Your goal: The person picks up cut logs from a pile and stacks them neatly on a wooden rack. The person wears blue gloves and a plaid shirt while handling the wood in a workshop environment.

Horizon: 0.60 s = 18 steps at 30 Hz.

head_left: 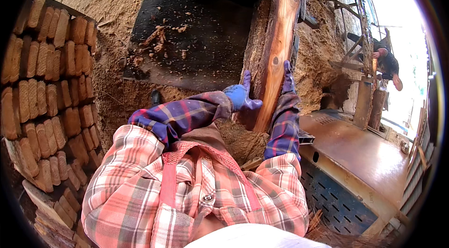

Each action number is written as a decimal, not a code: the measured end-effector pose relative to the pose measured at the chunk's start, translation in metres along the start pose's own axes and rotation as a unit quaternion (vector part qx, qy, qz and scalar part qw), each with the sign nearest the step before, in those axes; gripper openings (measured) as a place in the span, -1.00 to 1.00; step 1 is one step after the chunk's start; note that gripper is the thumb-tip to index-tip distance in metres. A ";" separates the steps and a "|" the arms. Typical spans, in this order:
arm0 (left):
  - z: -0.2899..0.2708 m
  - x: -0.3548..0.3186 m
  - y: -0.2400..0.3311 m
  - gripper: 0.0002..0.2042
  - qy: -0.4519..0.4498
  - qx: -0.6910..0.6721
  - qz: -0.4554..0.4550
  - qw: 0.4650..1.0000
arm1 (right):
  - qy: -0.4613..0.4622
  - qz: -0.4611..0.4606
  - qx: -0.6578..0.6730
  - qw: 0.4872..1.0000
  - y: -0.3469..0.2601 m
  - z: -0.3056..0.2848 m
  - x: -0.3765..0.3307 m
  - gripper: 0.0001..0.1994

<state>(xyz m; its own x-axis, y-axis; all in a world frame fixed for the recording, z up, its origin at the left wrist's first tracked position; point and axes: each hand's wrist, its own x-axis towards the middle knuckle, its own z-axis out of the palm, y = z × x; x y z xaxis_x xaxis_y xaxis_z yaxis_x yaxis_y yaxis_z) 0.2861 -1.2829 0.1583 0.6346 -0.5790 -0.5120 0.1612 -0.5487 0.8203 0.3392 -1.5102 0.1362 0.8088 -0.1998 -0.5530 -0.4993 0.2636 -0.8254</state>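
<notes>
Nothing to call here: you have no packages, no labels, no signs and no screens anywhere in your view, from twelve o'clock round to six and back.
</notes>
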 end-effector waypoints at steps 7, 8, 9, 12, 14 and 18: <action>-0.037 -0.032 -0.053 0.17 0.009 -0.026 0.002 1.000 | -0.010 -0.045 -0.015 0.999 0.018 0.072 -0.010 -0.50; -0.041 -0.036 -0.060 0.17 0.004 -0.031 -0.003 1.000 | -0.043 -0.048 -0.016 0.998 0.022 0.077 -0.005 -0.50; -0.044 -0.042 -0.065 0.18 0.012 -0.039 0.007 0.999 | 0.030 -0.082 -0.094 0.992 0.014 0.097 -0.021 -0.50; -0.051 -0.061 -0.079 0.18 0.036 0.013 -0.005 0.999 | 0.014 -0.076 -0.202 0.976 0.061 0.063 0.032 -0.49; -0.056 -0.071 -0.119 0.13 0.071 -0.041 0.056 0.995 | -0.049 -0.105 -0.078 0.990 0.078 0.083 0.019 -0.50; -0.114 -0.132 -0.155 0.06 0.100 0.057 -0.014 0.993 | -0.082 -0.117 -0.026 0.989 0.098 0.193 -0.020 -0.53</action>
<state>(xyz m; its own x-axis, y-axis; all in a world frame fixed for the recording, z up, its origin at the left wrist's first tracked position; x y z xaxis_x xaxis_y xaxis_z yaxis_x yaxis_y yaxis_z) 0.2637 -1.0532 0.1279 0.7698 -0.4379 -0.4644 0.1010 -0.6348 0.7660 0.3346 -1.2984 0.0883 0.9418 -0.0919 -0.3234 -0.3039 0.1787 -0.9358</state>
